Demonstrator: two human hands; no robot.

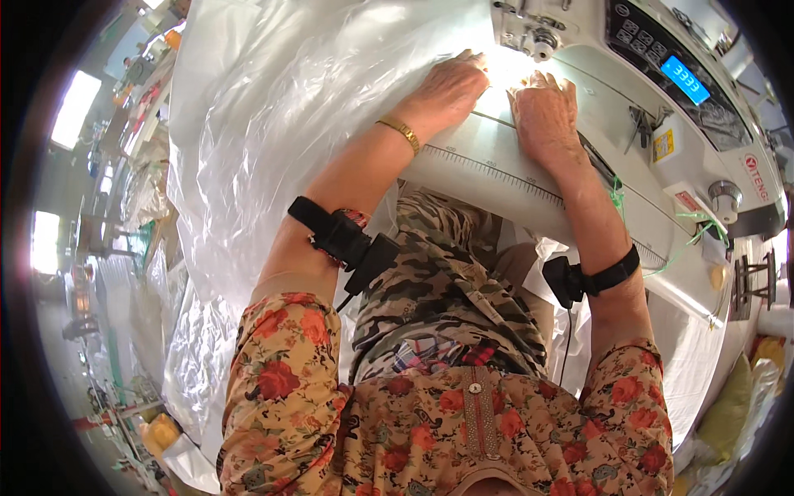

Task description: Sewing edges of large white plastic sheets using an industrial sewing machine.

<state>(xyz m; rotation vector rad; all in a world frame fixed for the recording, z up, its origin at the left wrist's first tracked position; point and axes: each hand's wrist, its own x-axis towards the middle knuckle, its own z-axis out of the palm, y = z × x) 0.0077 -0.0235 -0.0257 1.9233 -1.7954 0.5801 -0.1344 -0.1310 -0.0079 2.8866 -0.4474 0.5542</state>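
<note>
A sewing machine's head [542, 40] stands at the top, its lamp throwing strong glare over the needle area. Just left of it, my left hand [451, 87] has its fingers bent together at the edge of a shiny, see-through white plastic sheet [273, 107]. My right hand [547, 120] rests on the pale machine bed [488, 157], right below the needle area, with fingers curled and pressed together. Whatever lies between its fingertips is washed out by the light. The sheet spreads left from the machine and hangs down beside my lap.
A control panel with a lit blue display [685, 80] sits on the machine's arm at the right. Green threads [701, 223] trail near a round knob [725, 197]. A printed ruler scale [496, 172] runs along the bed's front edge. Cluttered shelves stand far left.
</note>
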